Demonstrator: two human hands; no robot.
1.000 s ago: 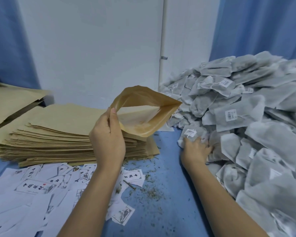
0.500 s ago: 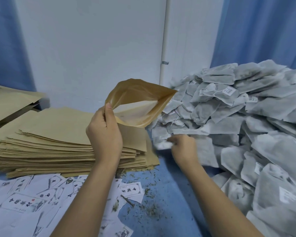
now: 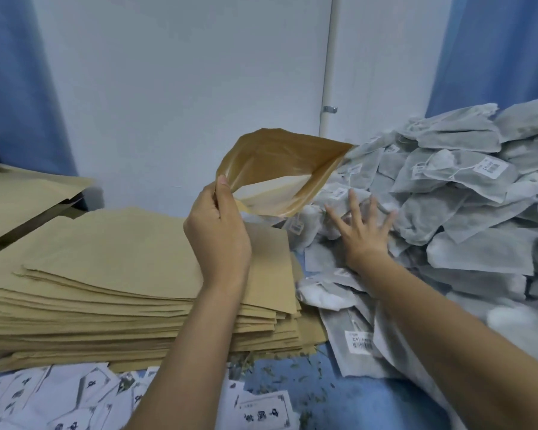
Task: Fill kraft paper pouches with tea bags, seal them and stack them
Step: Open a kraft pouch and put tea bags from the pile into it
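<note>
My left hand (image 3: 219, 234) pinches the near rim of a brown kraft pouch (image 3: 280, 169), holding it up with its mouth gaping toward the right. A white inner lining shows inside the pouch. My right hand (image 3: 362, 226) lies with fingers spread flat on the grey tea bags (image 3: 466, 193), just right of the pouch mouth. It holds nothing. The tea bags form a big heap over the right half of the table, several with small white barcode labels.
A thick stack of flat kraft pouches (image 3: 115, 268) lies left of centre, with more pouches (image 3: 22, 193) behind it at far left. Printed white labels (image 3: 75, 398) litter the blue table (image 3: 339, 401) in front, among loose tea crumbs. A white wall and blue curtains stand behind.
My right hand rose from the edge of the heap, moved right and up, and opened flat on the tea bags. The pouch stayed held in my left hand.
</note>
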